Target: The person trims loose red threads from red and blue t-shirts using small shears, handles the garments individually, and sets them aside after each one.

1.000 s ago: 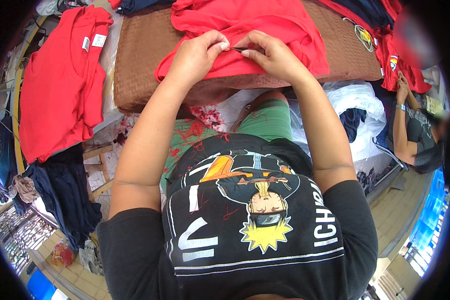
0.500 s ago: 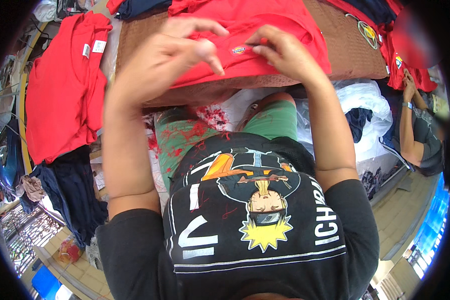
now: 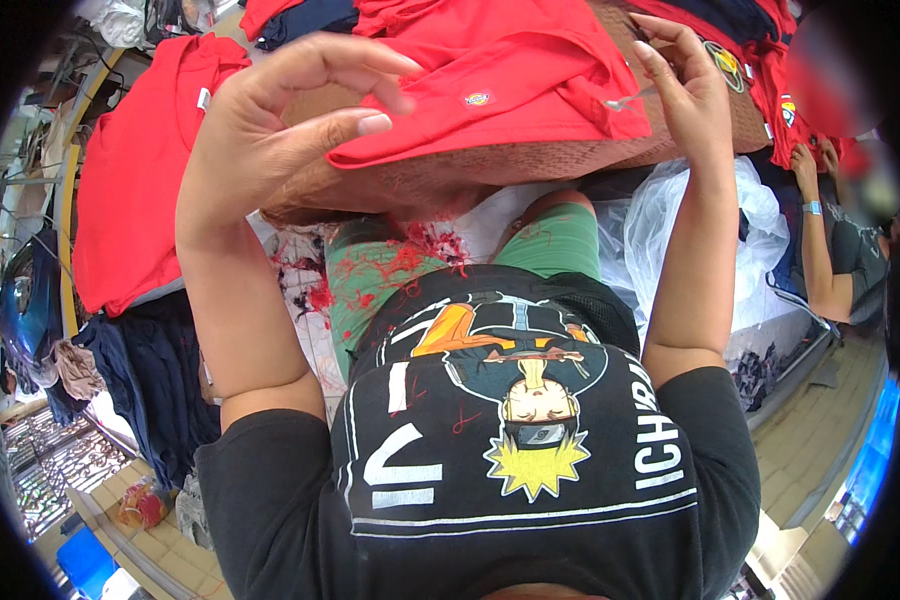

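Observation:
A red garment with a small sewn-on patch lies folded on the brown-covered work surface in front of me. My left hand hovers over its left side, thumb and curved fingers apart, nothing between them. Off the garment's right edge, my right hand is raised with bent fingers. From its palm side a small silver pointed tool, seemingly thread snips, sticks out toward the cloth. Most of that tool is hidden by the hand.
More red garments are piled at the left above dark navy cloth. Red thread scraps cover my lap. Clear plastic sheeting lies to the right. At the far right a co-worker's hands handle red cloth.
My right hand has moved right, away from the patch, and the silver tool now shows. My left hand has drawn a little to the left, still above the garment.

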Motion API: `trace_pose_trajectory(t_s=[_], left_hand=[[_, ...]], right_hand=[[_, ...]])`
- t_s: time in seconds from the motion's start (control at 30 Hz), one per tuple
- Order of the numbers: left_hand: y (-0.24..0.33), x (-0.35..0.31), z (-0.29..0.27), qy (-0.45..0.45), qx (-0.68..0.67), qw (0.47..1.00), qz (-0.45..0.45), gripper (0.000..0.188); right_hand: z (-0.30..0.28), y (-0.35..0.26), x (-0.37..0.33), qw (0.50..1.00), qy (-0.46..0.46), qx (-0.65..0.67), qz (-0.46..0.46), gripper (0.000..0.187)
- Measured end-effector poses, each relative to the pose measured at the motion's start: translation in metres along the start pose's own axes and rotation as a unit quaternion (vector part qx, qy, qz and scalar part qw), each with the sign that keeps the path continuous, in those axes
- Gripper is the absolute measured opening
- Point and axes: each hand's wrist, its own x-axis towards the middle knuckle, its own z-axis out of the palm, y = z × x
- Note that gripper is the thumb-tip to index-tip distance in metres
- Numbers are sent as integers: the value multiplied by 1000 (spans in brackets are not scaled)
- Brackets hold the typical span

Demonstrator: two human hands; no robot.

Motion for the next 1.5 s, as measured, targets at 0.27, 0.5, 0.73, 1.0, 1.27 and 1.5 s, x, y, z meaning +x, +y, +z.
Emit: trace_pose_trajectory(t_s=[0.27, 0.5, 0.73, 1.0, 1.27, 1.5], left_hand=[[-4, 1, 3, 79, 18, 997, -4, 19], [-149, -4, 15, 121, 410, 879, -210, 30], [-86, 24, -110, 641, 111, 757, 57, 19], [-117, -8, -172, 615, 112, 780, -31, 33], [-157, -35, 5, 218, 450, 853, -149, 38], [-168, -32, -25, 224, 309, 903, -196, 15]], right_hand=[[-20, -16, -17, 999, 38, 17, -31, 30], [-3, -44, -22, 995, 85, 30, -45, 25], [-32, -21, -13, 981, 193, 29, -15, 26], [8, 30, 29, 987, 128, 38, 92, 17], [94, 116, 149, 973, 45, -189, 123, 42], [123, 130, 188, 986, 129, -68, 78, 43]])
